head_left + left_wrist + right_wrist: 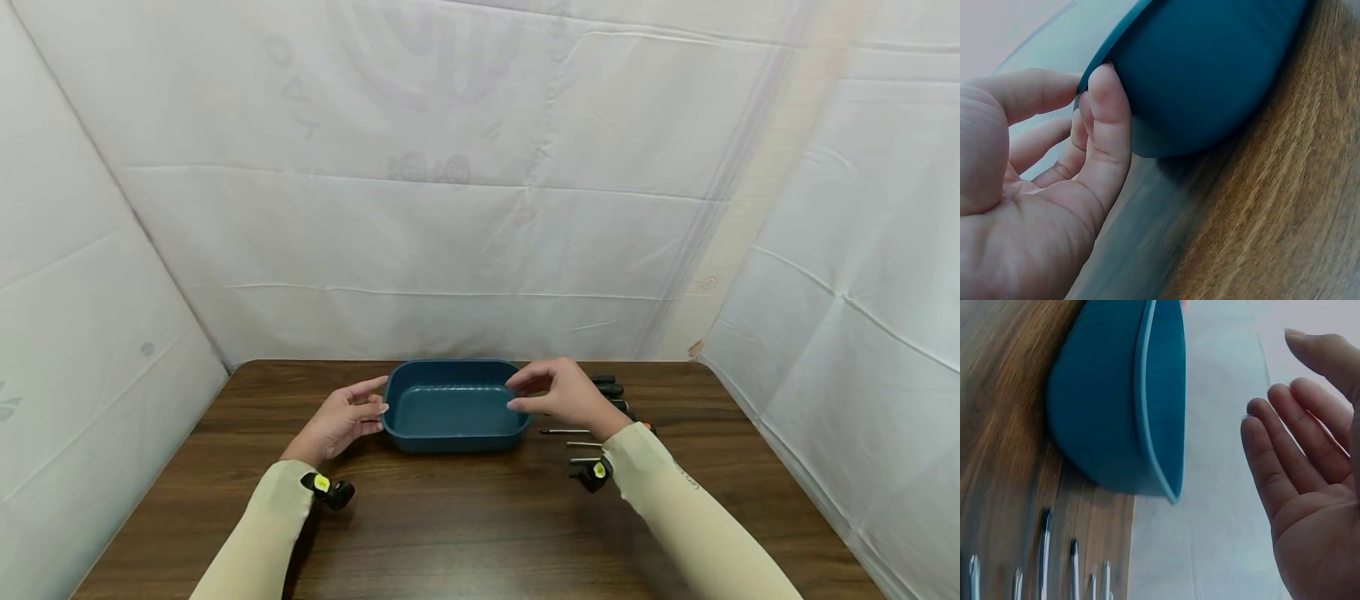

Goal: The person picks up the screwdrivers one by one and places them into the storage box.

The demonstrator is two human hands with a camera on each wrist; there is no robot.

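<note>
A blue tub (452, 410) sits near the far edge of the brown wooden surface (465, 525), roughly midway between its left and right edges, with its long sides running parallel to that far edge.

The left hand (341, 419) is at the tub's left end. In the left wrist view its fingertips (1105, 94) touch the outer wall just under the rim, fingers nearly straight, thumb spread apart; the grip is open against the wall, not pinched round it.

The right hand (564, 393) hovers over the tub's right end. In the right wrist view its fingers (1291, 425) are straight and loosely spread, clear of the rim, with a plain gap between them and the tub; the grip holds nothing.

A row of screwdrivers (600, 417) lies just right of the tub, toward the far right corner, shafts pointing at the tub's right wall, partly hidden under the right hand. Their metal tips (1044, 550) stop short of the tub.

The broad near half of the surface lies bare wood up to the near edge. White sheeting (465, 208) closes in the far, left and right edges.
</note>
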